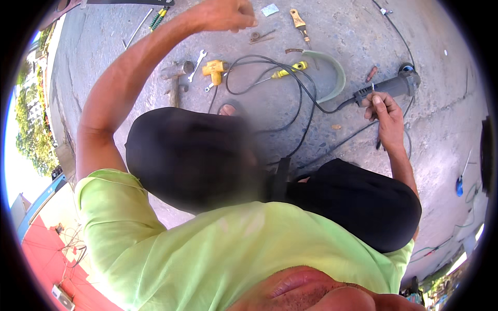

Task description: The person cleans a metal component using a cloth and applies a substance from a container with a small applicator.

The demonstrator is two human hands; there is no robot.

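My left hand [223, 16] is raised at the top, its fingers curled inward. Whatever it may hold is hidden. On the right, my right hand [384, 110] pinches a small thin metal piece [373, 88] between thumb and fingers; its exact kind is too small to tell. Just beyond that hand an angle grinder [389, 88] lies on the ground, its dark cord [336, 110] looping leftward. A short reddish-brown piece [371, 74] lies beside the grinder. Nearest below my left hand are a small rusty roll [254, 36] and thin rusty rods [263, 39].
On the concrete lie a hammer [175, 85], an open-end wrench [197, 66], a yellow plug adapter [213, 70], a yellow-handled screwdriver [290, 70], a curved pale-green strip [340, 78] and a wooden-handled tool [298, 20]. My knees in black trousers [353, 199] stand close below.
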